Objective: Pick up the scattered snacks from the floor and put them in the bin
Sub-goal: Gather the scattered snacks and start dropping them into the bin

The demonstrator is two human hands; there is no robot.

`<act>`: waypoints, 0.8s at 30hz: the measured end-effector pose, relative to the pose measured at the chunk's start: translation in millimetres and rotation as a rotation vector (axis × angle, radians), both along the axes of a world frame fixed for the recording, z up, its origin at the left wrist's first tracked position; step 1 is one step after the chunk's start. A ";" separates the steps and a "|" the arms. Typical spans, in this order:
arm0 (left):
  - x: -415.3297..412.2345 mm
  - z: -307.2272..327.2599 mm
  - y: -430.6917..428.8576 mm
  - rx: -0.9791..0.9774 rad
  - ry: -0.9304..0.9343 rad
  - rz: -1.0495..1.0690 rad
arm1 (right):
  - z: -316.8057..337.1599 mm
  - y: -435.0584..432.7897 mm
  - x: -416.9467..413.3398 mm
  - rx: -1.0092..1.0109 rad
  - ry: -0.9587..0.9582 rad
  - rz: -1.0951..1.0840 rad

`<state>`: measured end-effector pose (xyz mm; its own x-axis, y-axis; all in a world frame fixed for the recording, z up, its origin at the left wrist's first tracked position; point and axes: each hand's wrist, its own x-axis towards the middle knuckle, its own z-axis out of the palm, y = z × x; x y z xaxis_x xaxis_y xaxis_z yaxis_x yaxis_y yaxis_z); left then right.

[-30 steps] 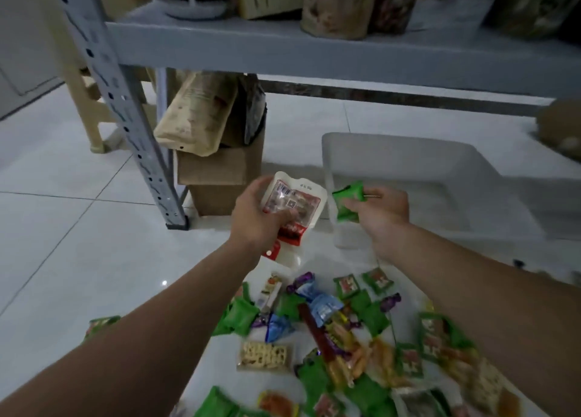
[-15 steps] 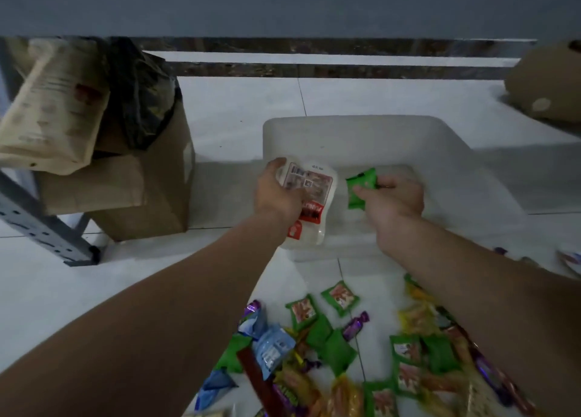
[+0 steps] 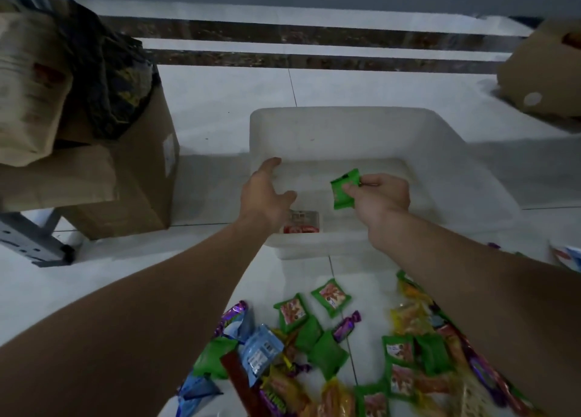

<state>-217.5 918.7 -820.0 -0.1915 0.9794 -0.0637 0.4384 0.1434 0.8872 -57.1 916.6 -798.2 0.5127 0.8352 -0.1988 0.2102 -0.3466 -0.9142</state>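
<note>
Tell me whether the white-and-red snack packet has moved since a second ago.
Yes. The white-and-red snack packet has dropped from the left hand into the translucent white plastic bin, and lies on its floor by the near wall.

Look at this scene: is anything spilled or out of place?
A heap of snack packets lies scattered on the tiled floor in front of the bin, which shows just one red-and-white packet. The right hand holds a green packet above it.
</note>
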 end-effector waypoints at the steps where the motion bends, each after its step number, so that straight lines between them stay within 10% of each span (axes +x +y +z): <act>1: -4.4 2.2 -4.6 0.006 -0.008 -0.001 | -0.9 -1.0 -0.2 -0.010 -0.034 0.011; 24: -274.8 74.3 -247.2 0.127 0.023 0.539 | 62.5 -156.5 -283.7 0.193 -0.180 0.989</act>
